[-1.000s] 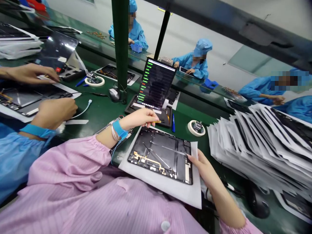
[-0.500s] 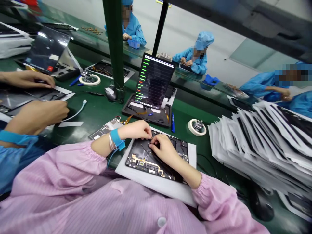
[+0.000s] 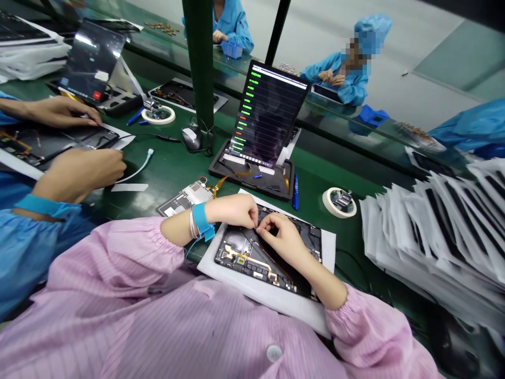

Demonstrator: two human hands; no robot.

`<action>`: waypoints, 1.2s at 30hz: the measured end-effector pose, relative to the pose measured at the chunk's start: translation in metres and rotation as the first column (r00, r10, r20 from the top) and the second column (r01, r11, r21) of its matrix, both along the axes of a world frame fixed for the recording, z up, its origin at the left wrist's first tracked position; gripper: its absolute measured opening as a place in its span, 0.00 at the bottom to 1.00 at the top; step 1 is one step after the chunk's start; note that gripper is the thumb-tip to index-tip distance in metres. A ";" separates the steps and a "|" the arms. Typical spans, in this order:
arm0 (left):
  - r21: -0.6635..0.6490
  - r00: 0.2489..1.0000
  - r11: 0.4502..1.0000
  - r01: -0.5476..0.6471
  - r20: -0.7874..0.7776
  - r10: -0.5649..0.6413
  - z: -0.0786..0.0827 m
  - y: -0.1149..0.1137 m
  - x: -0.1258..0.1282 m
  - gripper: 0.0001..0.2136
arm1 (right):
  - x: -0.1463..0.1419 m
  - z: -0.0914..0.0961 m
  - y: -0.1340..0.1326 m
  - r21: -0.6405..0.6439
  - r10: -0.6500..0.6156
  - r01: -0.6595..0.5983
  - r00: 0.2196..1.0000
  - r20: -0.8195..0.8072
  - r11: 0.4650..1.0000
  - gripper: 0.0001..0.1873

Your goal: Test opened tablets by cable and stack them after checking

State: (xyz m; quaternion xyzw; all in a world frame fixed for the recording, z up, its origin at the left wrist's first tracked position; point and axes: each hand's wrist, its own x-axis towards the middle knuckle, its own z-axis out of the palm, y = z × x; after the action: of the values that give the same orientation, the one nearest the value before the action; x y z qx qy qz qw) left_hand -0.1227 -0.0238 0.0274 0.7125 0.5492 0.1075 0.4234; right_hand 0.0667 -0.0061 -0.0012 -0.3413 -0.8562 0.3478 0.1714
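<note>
In front of me an opened black device housing (image 3: 236, 268), with gold flex cables and small boards inside, lies on a white foam sheet (image 3: 215, 271). Over its far side my left hand (image 3: 240, 210), with a blue wrist strap (image 3: 203, 222), is closed in a pinch. Close beside it, my right hand (image 3: 282, 234) pinches with thumb and forefinger at the housing's inner surface. A thin dark wire or strip seems to lie between the fingertips, too small to make out. Left of the housing rests a circuit board with a battery (image 3: 189, 197), joined to an orange flex cable (image 3: 221, 184).
A lit screen (image 3: 272, 116) stands in a black tray (image 3: 252, 184), with a blue pen (image 3: 295, 192) beside it. Tape rolls (image 3: 339, 202) lie right of it. Sleeved housings (image 3: 434, 226) are stacked at right. At left, a co-worker's hands (image 3: 79, 168) work on another device.
The whole view has shifted, so things sit lower and farther right. My right hand's fingers have moved slightly apart from my left hand's and look more arched. The housing stays on its sheet.
</note>
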 end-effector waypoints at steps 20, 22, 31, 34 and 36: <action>0.212 0.995 0.977 0.020 -0.103 0.002 0.010 -0.002 0.005 0.07 | 0.002 -0.009 0.002 -0.046 -0.134 0.130 0.987 -0.089 0.990 0.03; 0.380 0.994 0.925 -0.026 -0.086 0.063 0.018 0.009 0.004 0.15 | 0.003 -0.011 0.003 -0.048 -0.136 0.132 0.986 -0.096 0.990 0.05; 0.792 0.775 0.550 -0.264 -0.165 0.610 0.011 0.094 0.016 0.29 | 0.004 -0.013 0.002 -0.028 -0.110 0.108 0.990 -0.083 0.994 0.06; 0.766 0.766 0.574 -0.289 -0.174 0.619 0.019 0.088 0.027 0.29 | 0.007 0.004 -0.004 -0.006 -0.111 0.111 0.990 -0.088 0.994 0.06; 0.742 0.782 0.600 -0.299 -0.170 0.599 0.027 0.070 0.045 0.25 | 0.017 0.029 -0.010 0.148 -0.099 0.101 0.995 -0.027 0.984 0.06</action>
State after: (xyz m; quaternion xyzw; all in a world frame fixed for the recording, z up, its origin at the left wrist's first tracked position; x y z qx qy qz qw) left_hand -0.0781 0.0465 0.0544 0.6552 0.7097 0.2568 -0.0323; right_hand 0.0832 -0.0159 0.0277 -0.3666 -0.8600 0.2769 0.2221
